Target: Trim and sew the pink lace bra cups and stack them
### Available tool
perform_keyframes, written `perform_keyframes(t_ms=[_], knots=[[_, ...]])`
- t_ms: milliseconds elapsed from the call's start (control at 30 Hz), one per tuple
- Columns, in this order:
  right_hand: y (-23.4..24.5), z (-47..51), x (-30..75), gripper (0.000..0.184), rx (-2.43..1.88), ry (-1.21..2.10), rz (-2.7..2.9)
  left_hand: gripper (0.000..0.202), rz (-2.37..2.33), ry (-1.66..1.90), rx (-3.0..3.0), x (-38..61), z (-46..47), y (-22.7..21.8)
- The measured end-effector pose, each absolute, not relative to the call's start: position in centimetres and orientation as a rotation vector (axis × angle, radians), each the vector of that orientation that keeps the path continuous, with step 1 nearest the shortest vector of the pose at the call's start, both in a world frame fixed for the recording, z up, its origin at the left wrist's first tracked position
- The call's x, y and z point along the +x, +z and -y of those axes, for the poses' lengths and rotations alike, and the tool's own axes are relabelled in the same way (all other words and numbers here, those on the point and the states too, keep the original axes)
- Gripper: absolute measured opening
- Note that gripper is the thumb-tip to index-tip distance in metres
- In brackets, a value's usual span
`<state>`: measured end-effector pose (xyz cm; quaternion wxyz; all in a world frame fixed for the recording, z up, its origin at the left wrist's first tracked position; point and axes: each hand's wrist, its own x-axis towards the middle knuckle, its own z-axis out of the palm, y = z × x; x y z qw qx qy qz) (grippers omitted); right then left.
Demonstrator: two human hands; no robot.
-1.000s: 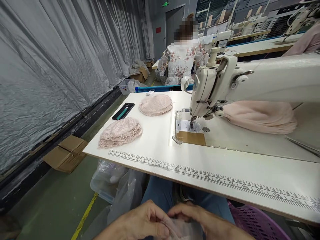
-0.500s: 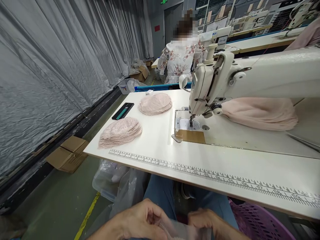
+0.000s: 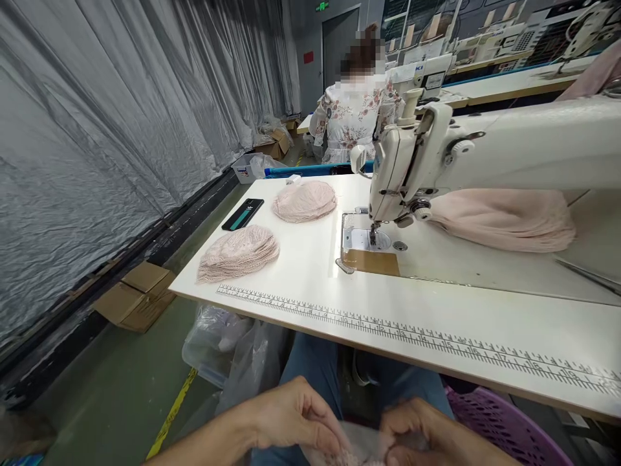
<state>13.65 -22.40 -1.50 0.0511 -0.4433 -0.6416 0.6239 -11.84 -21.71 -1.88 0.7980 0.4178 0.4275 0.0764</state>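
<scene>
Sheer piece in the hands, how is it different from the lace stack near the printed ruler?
The sheer piece is held between the left hand and right hand; the lace stack rests on the table. The sheer piece looks partly see-through; the lace stack looks opaque and many-layered. The sheer piece runs out of view at the bottom edge; the lace stack's outline shows whole. Both are pale.

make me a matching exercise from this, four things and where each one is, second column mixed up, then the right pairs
Things
1. sheer fabric
2. black phone
3. purple basket
4. nearest cardboard box

Places
a. on the floor, left of the table
b. between the left hand and right hand
c. lower right, beyond the table's near edge
d. on the table, near its left edge

Pairs: 1-b, 2-d, 3-c, 4-a
</scene>
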Motion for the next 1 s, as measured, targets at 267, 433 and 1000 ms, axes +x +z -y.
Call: perform_keyframes(t_ms=[267,433,1000], knots=[[-0.6,21.9,12.1,0.014,-1.248,1.969,1.934,0.053,-0.904,0.080,0.865,-11.9,21.4,-1.5],[-0.5,21.5,12.3,0.012,-1.175,2.057,1.910,0.047,-0.866,0.069,0.897,-11.3,21.3,-1.7],[-2.7,21.8,12.5,0.022,-1.013,1.979,2.051,0.043,-0.934,0.085,0.966,-12.2,21.4,-2.0]])
